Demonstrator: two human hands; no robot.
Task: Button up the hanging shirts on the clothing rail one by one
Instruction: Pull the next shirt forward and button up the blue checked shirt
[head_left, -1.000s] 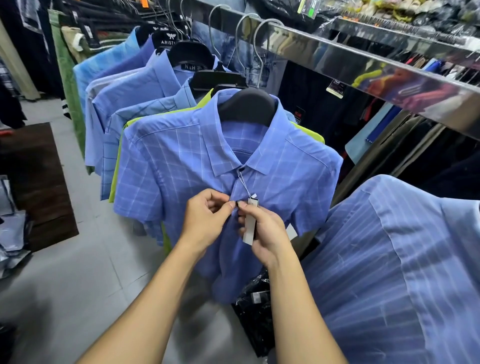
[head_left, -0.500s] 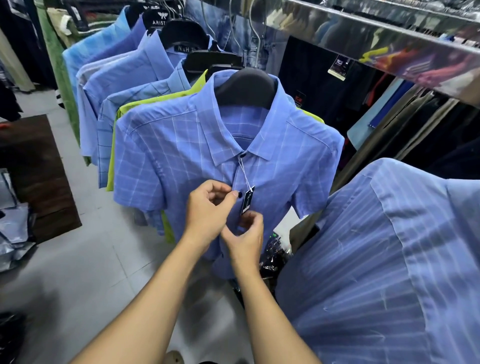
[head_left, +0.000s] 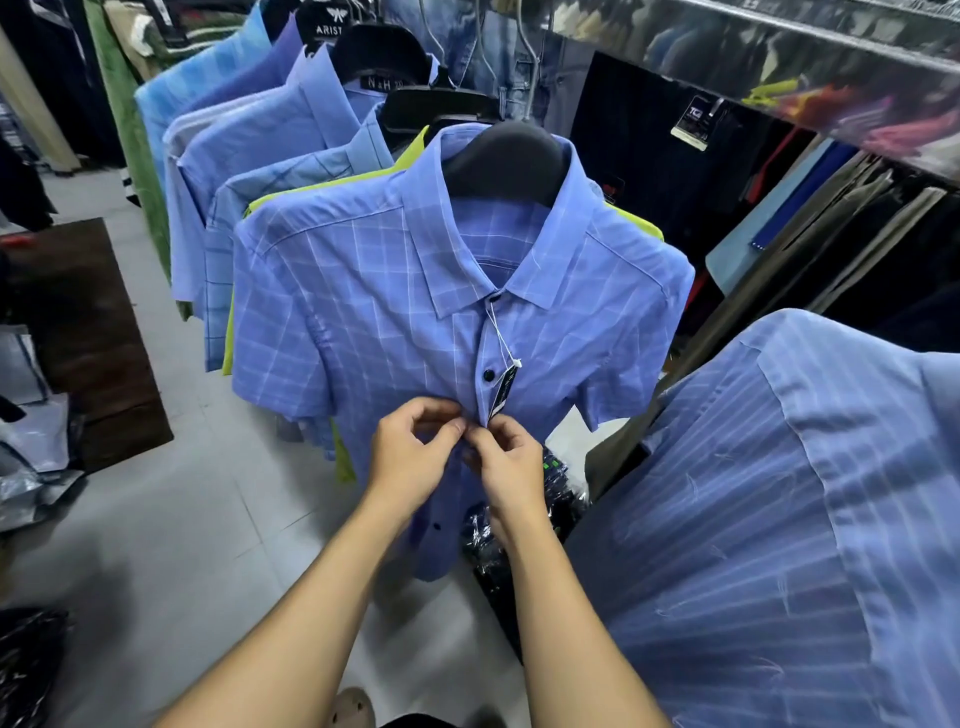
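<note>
Pale floor tiles (head_left: 182, 519) and a mirrored clothing rail (head_left: 779, 67) bound the work area. We start at the checked shirt (head_left: 363, 312), which hangs from a black hanger (head_left: 506, 156) directly ahead of us, front facing us.

Its placket runs top to bottom, leaning slightly toward our left lower down. The collar button (head_left: 493, 298) and the second button (head_left: 489, 374) are fastened.

Just below the second button, our left hand (head_left: 410, 457) and right hand (head_left: 511, 462) meet on the placket. Each hand has curled fingers, with thumb and forefinger pinching a front edge of the shirt. The fingertips hide the button being worked, so we cannot tell whether it has passed through its hole.

A lower button (head_left: 437, 526) shows on the open front beneath the left wrist. We judge that the next move travels straight down the placket, with the left hand nearer.

A price tag (head_left: 501, 395) on a string dangles from the collar to just above the right hand. More blue shirts (head_left: 270, 135) hang behind, and a striped shirt (head_left: 779, 519) hangs near on our right.
</note>
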